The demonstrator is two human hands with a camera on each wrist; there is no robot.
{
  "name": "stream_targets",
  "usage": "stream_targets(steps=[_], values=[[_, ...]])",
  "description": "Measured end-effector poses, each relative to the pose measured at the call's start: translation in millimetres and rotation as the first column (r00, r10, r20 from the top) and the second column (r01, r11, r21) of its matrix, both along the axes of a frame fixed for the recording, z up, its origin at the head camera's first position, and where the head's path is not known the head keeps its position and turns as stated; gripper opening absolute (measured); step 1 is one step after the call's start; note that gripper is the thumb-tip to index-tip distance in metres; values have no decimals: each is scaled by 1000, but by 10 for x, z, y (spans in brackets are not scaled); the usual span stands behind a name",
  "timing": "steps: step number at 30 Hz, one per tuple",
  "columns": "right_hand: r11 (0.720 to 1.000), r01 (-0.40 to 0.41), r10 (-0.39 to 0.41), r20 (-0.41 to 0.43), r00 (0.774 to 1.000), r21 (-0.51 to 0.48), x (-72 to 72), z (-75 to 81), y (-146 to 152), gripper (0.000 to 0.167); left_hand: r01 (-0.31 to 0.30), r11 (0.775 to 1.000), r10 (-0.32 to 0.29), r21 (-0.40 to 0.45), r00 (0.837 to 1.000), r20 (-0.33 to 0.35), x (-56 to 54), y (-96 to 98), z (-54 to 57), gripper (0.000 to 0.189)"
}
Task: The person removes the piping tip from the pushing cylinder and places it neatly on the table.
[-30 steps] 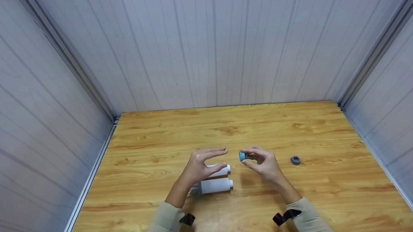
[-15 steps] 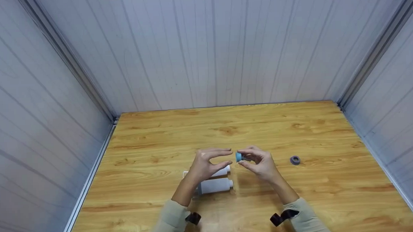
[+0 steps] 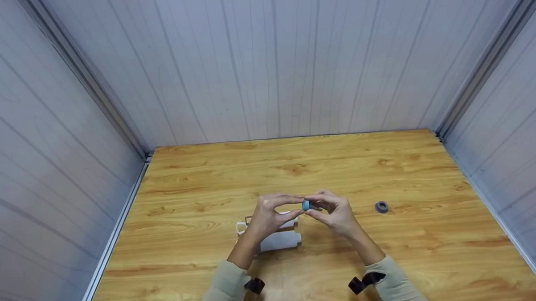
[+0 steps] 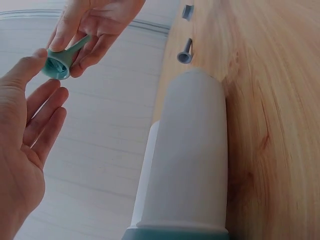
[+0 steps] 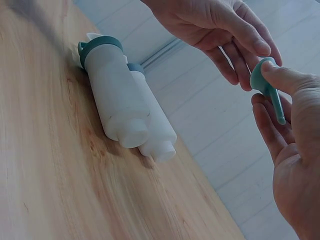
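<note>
A small teal funnel [image 4: 57, 65] is pinched between the thumb and fingers of my right hand [image 3: 334, 210], its stem [image 5: 276, 106] pointing back toward that palm. My left hand [image 3: 270, 213] comes to the funnel's wide mouth from the left. Its thumb and forefinger stand apart at either side of the rim; the thumb seems to touch it, though how firmly I cannot tell. Below the hands two white bottles lie on their sides. The nearer bottle [image 3: 280, 241] has a teal collar [image 5: 102, 45]; the farther bottle [image 5: 155, 120] is partly hidden by my left hand in the head view.
A grey ring-shaped piece [image 3: 381, 207] lies on the wooden table [image 3: 410, 257] to the right. The left wrist view also shows a grey funnel [image 4: 185, 54] on the table beyond the bottles. Pale panel walls [image 3: 274, 65] enclose the table at the back and sides.
My hands have come together: the left moved right and the right moved left with the funnel, so the gap between the left fingertips and the rim has closed.
</note>
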State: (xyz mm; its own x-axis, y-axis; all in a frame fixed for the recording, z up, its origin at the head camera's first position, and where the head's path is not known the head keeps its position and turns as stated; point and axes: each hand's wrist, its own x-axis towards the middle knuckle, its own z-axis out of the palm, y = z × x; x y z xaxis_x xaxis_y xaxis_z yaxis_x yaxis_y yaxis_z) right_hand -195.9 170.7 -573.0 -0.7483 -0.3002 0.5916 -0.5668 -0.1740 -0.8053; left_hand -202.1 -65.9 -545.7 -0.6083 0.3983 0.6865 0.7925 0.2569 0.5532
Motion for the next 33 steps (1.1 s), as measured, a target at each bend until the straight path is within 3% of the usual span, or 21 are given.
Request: stream_targets(steps=[13,20,33], values=[[1000,11,-11,9,1000,25,-2,3,-10,40,8,999,-9,40,1000,13,-24,1,-20,21],[999,25,-25,9,1000,20,11,36,22,47,-28,1000,27,13,999,28,-20,-47,63,21],[1000,24,-24,8,1000,11,14,-17,76,29,-45,998,44,37,998,38,-27,-94,79,20]])
